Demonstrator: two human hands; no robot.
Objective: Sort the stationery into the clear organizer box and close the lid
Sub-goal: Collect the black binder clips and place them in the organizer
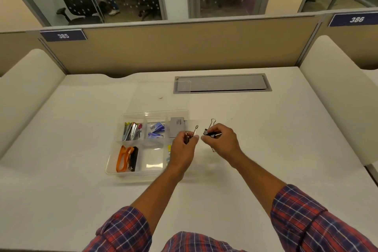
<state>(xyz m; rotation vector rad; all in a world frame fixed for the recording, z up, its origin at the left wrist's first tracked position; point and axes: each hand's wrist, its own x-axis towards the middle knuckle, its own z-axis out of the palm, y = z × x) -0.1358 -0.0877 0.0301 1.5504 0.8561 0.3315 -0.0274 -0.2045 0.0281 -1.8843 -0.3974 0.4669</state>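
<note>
Two clips are not yet in the clear organizer box [114, 161], so I judge the sorting almost finished. The left hand [183, 147] pinches a wire-handled clip [194, 132] between thumb and curled fingers, above the right edge of the box; it may hold more than one, I cannot tell. Just beside it, the right hand [223, 139] pinches a black binder clip [209, 132] over the bare worktop [266, 129].

To the left of the left hand the compartments are already filled: pens [131, 131] and blue packets [156, 130] in the far row, a grey card [177, 127] just beyond the fingers, orange scissors [122, 158] and a black stapler [134, 158] in the near row. The middle near compartment looks empty. A yellow item [169, 147] is partly hidden under the left wrist.

What is left, I think: put the clips in and close the lid [161, 92], which lies open and flat beyond both hands, reaching a grey hatch [223, 84]. Nothing seems to block it.
</note>
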